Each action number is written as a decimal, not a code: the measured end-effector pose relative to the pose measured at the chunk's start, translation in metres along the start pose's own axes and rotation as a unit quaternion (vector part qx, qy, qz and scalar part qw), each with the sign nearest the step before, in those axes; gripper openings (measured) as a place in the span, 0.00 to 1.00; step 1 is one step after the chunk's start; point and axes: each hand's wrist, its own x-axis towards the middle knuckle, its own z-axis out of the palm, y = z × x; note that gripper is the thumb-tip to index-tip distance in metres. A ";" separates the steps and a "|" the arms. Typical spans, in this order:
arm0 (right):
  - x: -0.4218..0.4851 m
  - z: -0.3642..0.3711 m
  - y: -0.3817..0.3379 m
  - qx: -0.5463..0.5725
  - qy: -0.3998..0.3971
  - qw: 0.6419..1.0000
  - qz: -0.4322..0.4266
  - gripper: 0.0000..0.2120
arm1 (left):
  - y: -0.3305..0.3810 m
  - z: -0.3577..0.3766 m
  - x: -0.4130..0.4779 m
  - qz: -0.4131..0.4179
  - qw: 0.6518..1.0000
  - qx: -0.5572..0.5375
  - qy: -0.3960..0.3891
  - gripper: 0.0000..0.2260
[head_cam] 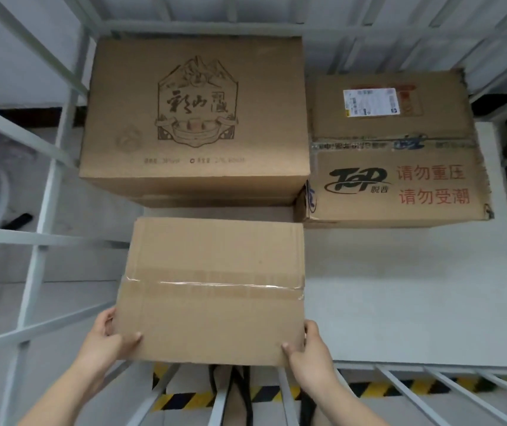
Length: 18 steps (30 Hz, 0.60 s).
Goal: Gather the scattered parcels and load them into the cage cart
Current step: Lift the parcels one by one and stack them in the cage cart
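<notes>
The left hand [104, 336] and right hand [310, 348] grip the 2 near corners of the plain taped parcel [215, 272], thumbs flat on top and fingers curled round its side edges. Beyond the fingertips, its far edge stops just short of the big printed parcel [197, 112], which stands against the left bars of the cage cart [46, 192]. Ahead and right of the right fingers sits the red-lettered parcel [399, 179]. Open white cart floor [399, 302] stretches right of those fingers. Whether the gripped parcel rests down cannot be told.
</notes>
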 end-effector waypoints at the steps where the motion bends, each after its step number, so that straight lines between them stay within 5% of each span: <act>1: 0.008 0.009 -0.009 -0.002 -0.011 1.000 -0.012 0.17 | 0.006 -0.002 0.005 0.007 1.000 -0.015 -0.001 0.34; 9: 0.077 0.036 -0.051 0.046 -0.009 0.993 -0.112 0.30 | 0.014 0.006 0.094 0.078 0.992 -0.014 0.096 0.60; 18: 0.082 0.038 -0.051 0.093 -0.040 0.989 -0.108 0.29 | 0.034 0.011 0.083 0.081 0.986 0.064 0.130 0.52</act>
